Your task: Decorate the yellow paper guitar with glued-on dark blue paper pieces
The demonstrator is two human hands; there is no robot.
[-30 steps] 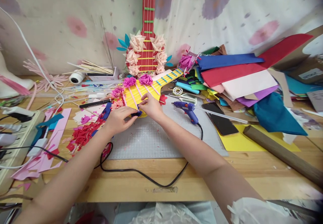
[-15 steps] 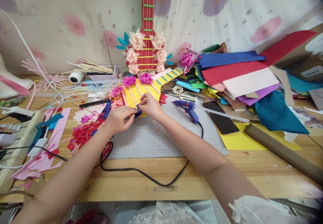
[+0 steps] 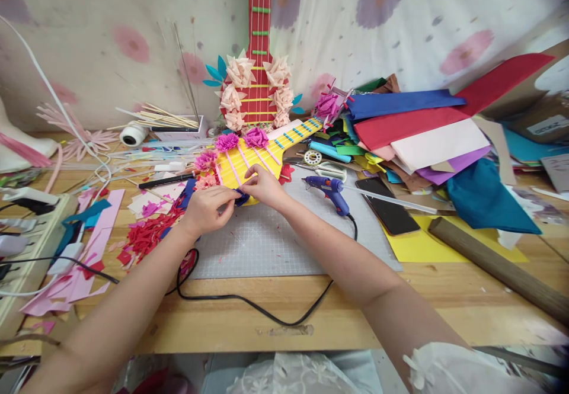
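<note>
1. Left hand point(image 3: 210, 209), right hand point(image 3: 263, 188): fingers bent inward, both pinching dark blue piece point(image 3: 242, 198), center frame.
2. Yellow paper guitar point(image 3: 255, 160): upper center, tilted, pink and magenta flowers along edge.

Soft, bright light falls fairly evenly, with stretching toward the edges.

Between my left hand point(image 3: 211, 209) and my right hand point(image 3: 262, 188), I pinch dark blue paper point(image 3: 242, 198) at the yellow guitar's point(image 3: 249, 163) edge. The glue gun point(image 3: 329, 190) lies on the mat point(image 3: 275, 246).
</note>
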